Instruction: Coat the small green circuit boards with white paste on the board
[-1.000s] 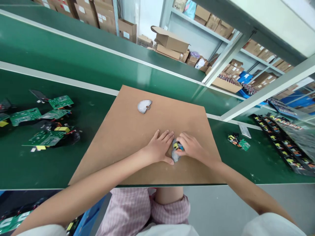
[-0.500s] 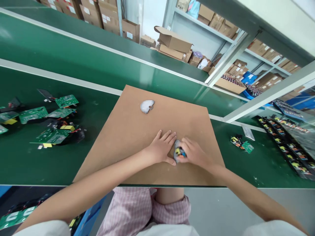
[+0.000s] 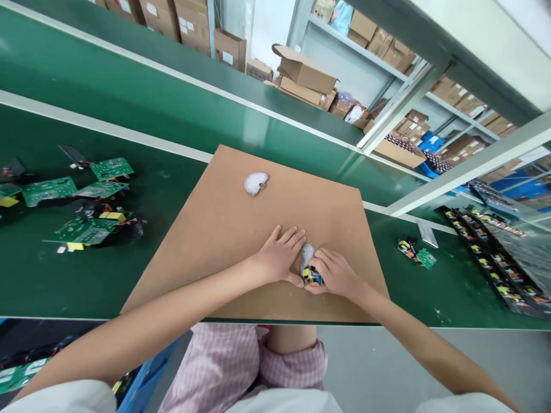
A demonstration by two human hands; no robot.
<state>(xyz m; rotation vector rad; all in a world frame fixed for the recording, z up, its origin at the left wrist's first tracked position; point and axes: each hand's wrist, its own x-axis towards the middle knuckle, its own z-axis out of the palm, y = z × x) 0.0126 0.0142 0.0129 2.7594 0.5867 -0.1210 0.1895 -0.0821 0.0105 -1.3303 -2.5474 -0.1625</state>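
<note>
My left hand (image 3: 282, 255) lies flat on the brown board (image 3: 215, 229), fingers spread, its thumb and fingertips beside a grey, rough-looking piece (image 3: 306, 253). Closed around a small circuit board with yellow, blue and orange parts (image 3: 312, 276), my right hand (image 3: 333, 271) holds it down against the near part of that grey piece. My right fingers hide some of the circuit board. A second grey curved piece (image 3: 255, 183), notched on its right side, lies farther back on the brown board.
Green circuit boards with wired parts (image 3: 86, 229) lie on the green bench (image 3: 172, 166) at left. At right are a small circuit board (image 3: 426, 258), a flat silvery piece (image 3: 427, 234) and black trays of parts (image 3: 486, 252). A slanting white post (image 3: 430, 178) rises behind.
My right hand has shifted slightly towards me along the grey piece with the circuit board, uncovering more of its far end. My left hand stays flat. The whole view has shifted a little.
</note>
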